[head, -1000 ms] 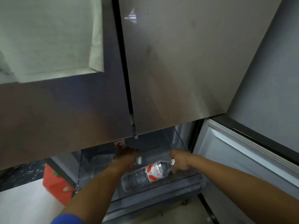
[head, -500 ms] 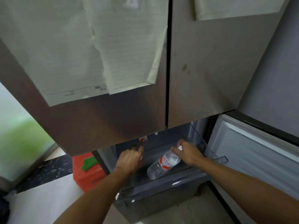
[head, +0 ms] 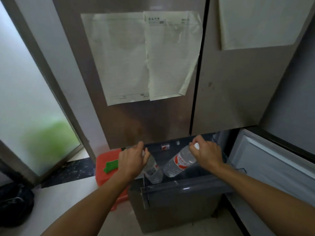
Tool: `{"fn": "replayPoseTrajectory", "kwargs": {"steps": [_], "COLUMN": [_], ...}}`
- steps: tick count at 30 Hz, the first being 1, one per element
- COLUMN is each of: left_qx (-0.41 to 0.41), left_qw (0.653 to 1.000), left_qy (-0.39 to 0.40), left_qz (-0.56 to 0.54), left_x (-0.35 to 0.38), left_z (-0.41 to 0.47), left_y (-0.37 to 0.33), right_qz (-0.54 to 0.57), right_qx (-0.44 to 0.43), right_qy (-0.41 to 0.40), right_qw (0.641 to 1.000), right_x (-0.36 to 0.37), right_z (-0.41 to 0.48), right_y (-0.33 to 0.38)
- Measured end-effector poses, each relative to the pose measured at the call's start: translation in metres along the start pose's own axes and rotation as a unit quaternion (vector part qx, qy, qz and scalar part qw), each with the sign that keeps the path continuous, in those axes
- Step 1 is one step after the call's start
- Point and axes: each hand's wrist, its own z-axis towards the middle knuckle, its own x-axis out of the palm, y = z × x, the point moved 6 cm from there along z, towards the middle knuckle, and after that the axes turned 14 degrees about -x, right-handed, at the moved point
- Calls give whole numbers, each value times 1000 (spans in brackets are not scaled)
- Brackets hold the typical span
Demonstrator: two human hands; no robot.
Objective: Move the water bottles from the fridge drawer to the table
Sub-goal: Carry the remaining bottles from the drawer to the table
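Both hands are down at the open fridge drawer [head: 184, 189], one bottle each! The left grip [head: 132, 160] is clenched round the neck of the left water bottle [head: 153, 171], fingers curled over its white cap [head: 143, 152]. The right grip [head: 207, 155] is grasping the right water bottle [head: 179, 163] at the top, and its white cap [head: 196, 145] peeks out between the fingers.

Both bottles are tilted, caps up and far, bases down and near, side by side over the drawer. The red and white label on the right one shows clearly. Their bases sit right at the drawer's near rim, and I cannot tell whether they touch anything inside.

Above, the two upper fridge doors [head: 153, 125] are closed, with paper sheets [head: 144, 57] stuck on the left one and another sheet [head: 260, 23] on the right one. To the right of the drawer, a lower door [head: 272, 167] stands open.

On the floor to the left sits a red crate [head: 102, 178] with something green [head: 111, 165] on top. Further left there is a frosted glass panel [head: 25, 99], and a black bag [head: 15, 201] lies near it.
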Motion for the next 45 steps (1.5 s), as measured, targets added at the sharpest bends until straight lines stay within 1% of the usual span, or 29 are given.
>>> {"fn": "replayPoseTrajectory", "kwargs": {"steps": [4,7,9,11,14,18,22,26,34,38,41,45], "left_qx": [-28,-87,-136,-172,-228,-312,-387,-453,-538,-591,-628,-686], "left_qw": [997,990,981,972,959,935,901,863,798,757,726,673], "left_qy": [-72,-103,-129,-143,-129,-103,-99,-117,-133,-130,-131,-145], "left_qz": [18,31,41,74,110,130,171,191,236,246,246,236], "left_x": [-47,-86,-110,-129,-149,-181,-231,-287,-399,-444,-469,-491], "left_z": [-29,-63,-93,-130,-200,-305,-407,-512,-722,-815,-871,-935], "left_y": [11,29,46,62,88,127,170,218,304,340,363,390], "right_qz": [53,102,141,165,174,187,188,185,222,250,263,264], "right_qx": [-58,-129,-163,-197,-258,-363,-443,-511,-590,-613,-638,-687], "right_qy": [-31,-77,-82,-58,-1,82,98,117,150,176,181,204], "right_qw": [996,983,973,965,950,909,871,831,761,729,700,645], "right_x": [-35,-64,-73,-70,-49,-17,-8,-9,-4,-4,-9,-4], "right_z": [-3,-17,-31,-49,-82,-144,-198,-257,-407,-480,-524,-578], "right_y": [31,66,90,117,167,248,338,446,663,746,803,874]}}
